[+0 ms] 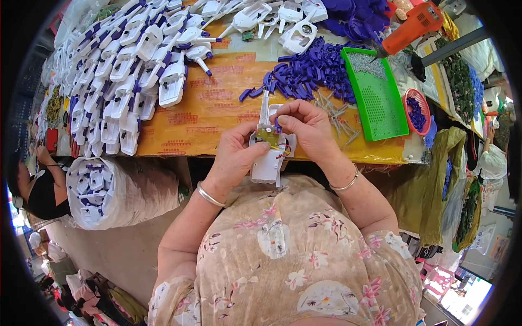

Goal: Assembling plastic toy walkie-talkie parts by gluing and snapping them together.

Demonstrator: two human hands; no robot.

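In front of my chest, my left hand [234, 155] is closed around a white plastic housing [266, 167] with a long narrow stem pointing away from me. A small greenish circuit board [265, 135] and thin red and yellow wires show in its open side, under my left thumb. My right hand [309, 129] is at the housing's right side, thumb and forefinger pinched on a small purple plastic piece [278, 126]. My fingers partly cover that piece, and I cannot tell whether it is seated in the housing.
Purple parts [321, 68] are heaped beyond my hands, beside a green tray [375, 125] of small bits and a red basket [417, 126]. An orange power driver [413, 27] hangs at upper right. White-and-purple housings [122, 81] crowd the left; below them stands a filled sack [136, 190].
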